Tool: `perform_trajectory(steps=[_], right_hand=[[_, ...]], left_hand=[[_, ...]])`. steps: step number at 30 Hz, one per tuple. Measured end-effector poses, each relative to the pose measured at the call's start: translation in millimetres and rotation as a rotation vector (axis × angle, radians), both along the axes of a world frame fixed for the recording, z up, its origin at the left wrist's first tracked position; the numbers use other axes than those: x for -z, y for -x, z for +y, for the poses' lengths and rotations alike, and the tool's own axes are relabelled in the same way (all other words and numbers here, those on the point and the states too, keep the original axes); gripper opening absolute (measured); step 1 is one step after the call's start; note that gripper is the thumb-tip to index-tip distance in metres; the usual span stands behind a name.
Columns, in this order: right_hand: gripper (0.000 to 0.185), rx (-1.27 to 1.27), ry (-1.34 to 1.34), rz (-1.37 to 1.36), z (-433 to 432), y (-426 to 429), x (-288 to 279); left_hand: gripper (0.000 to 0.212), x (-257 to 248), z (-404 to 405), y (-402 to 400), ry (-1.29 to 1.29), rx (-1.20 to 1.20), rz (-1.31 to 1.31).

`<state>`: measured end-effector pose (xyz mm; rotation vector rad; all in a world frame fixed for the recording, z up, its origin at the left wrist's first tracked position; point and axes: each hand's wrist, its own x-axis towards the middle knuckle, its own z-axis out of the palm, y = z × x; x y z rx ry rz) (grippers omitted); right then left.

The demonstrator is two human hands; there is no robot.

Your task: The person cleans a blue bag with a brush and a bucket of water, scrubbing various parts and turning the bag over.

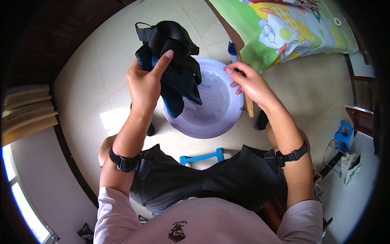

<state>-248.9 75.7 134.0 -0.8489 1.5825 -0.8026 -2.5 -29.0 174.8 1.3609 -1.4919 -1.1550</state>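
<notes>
In my left hand (pixel 146 79) is a bunched black and dark blue fabric item (pixel 179 73) with black straps, my thumb pressed over its front. It hangs over the upper left part of a pale purple plastic basin (pixel 205 132), which holds cloudy, sudsy water (pixel 210 106). My right hand (pixel 243 79) is above the basin's right rim, fingers apart and slightly curled, holding nothing visible. Behind it, a brush with a wooden handle (pixel 249 105) and blue bristles (pixel 232 50) lies along the right edge of the basin; my fingers hide its middle.
A blue plastic stool (pixel 202 158) shows between my legs. At the upper right stands a bed with a cartoon-print cover (pixel 286 33), a roll of tape (pixel 337 21) on it. A blue plastic item (pixel 344 135) and a wire rack are at the right wall, a curtain (pixel 29 113) at the left.
</notes>
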Motion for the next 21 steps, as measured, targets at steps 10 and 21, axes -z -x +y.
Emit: perform_trajectory(steps=[10, 21], right_hand=[[0.032, 0.008, 0.047, 0.018, 3, -5, 0], [0.031, -0.004, 0.046, 0.03, 4, -5, 3]], left_hand=[[0.041, -1, 4, 3, 0.028, 0.014, -0.036], [0.045, 1, 20, 5, 0.102, 0.051, -0.218]])
